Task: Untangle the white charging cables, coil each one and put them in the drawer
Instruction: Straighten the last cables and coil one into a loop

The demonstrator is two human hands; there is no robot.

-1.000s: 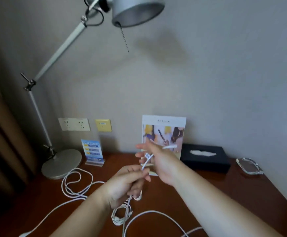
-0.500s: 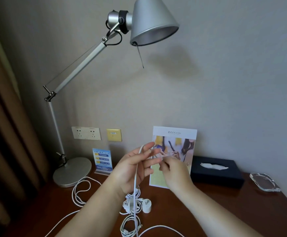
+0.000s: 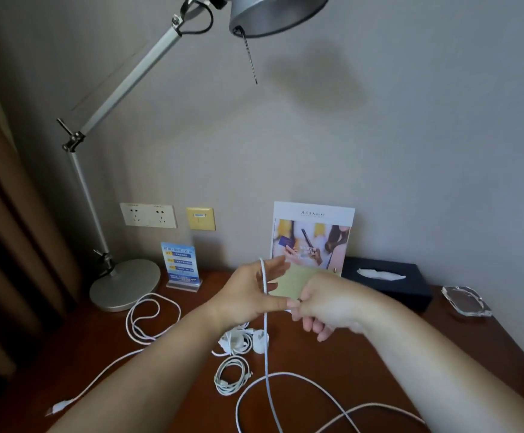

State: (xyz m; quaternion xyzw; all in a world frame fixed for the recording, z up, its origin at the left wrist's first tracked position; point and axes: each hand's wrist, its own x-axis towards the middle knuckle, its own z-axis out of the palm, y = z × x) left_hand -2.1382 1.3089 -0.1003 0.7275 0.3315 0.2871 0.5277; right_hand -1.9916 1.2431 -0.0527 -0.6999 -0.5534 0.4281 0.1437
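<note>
White cable (image 3: 265, 332) is draped over the left hand (image 3: 248, 292), fingers straight, nothing clamped. Right hand (image 3: 326, 304) is curled just beside it; what it pinches cannot be told. The loop may be shed, and the slack crossed on the desk (image 3: 301, 407) could be pulled into a knot — or the coiled cable (image 3: 231, 376) dragged.

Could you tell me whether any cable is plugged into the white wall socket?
No, the white wall socket shows bare outlets with nothing plugged in.

Silver desk lamp (image 3: 125, 284) far left on the worktop (image 3: 489, 339), then a blue sign (image 3: 180, 262), brochure (image 3: 312, 235), black tissue box (image 3: 389, 285), glass dish (image 3: 465, 301). Wall sockets (image 3: 148, 215) and yellow plate (image 3: 200, 219) behind, brown curtain (image 3: 10, 245) left.
</note>
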